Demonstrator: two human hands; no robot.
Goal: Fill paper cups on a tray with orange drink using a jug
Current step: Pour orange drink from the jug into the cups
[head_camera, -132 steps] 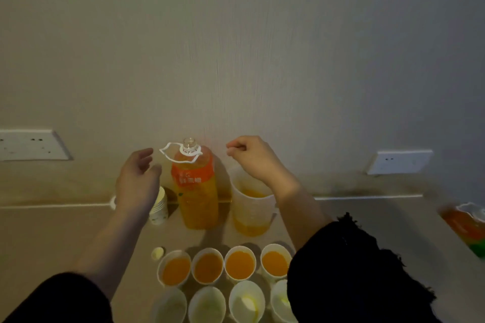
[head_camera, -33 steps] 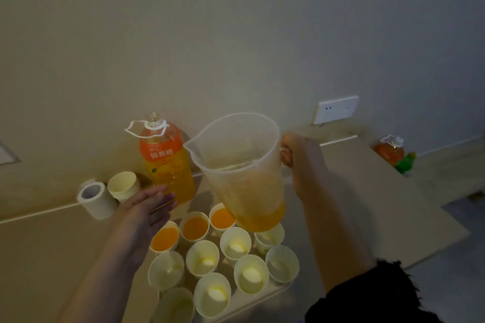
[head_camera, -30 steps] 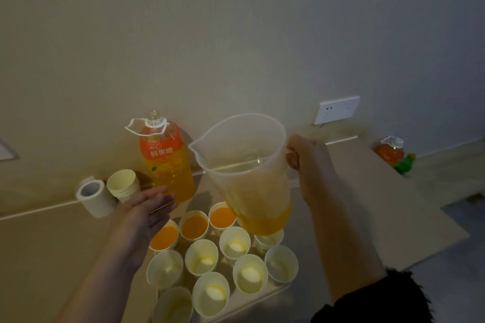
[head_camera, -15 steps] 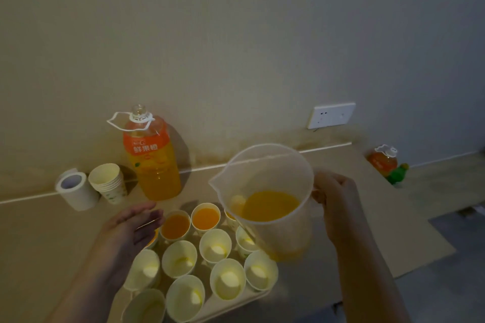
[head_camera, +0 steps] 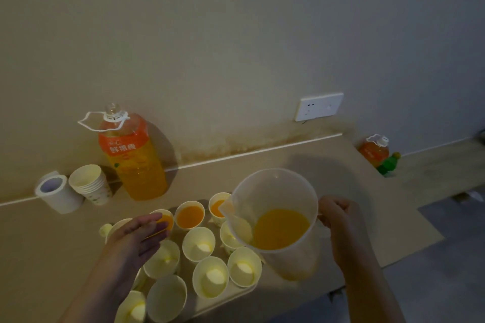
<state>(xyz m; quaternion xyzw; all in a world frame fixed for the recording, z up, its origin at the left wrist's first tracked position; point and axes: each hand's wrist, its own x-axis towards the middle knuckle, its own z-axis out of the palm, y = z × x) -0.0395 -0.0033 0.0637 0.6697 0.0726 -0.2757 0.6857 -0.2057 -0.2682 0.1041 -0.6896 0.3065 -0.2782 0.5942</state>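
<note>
Jug, grasped by right grip at three o'clock, hangs above empty cups, seemingly for pouring; left grip released, probably steadying them.

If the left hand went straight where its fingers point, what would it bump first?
Probably the orange-filled cup at the fingers of the left hand. If it floats above the cups, I cannot tell, the jug comes next.
</note>
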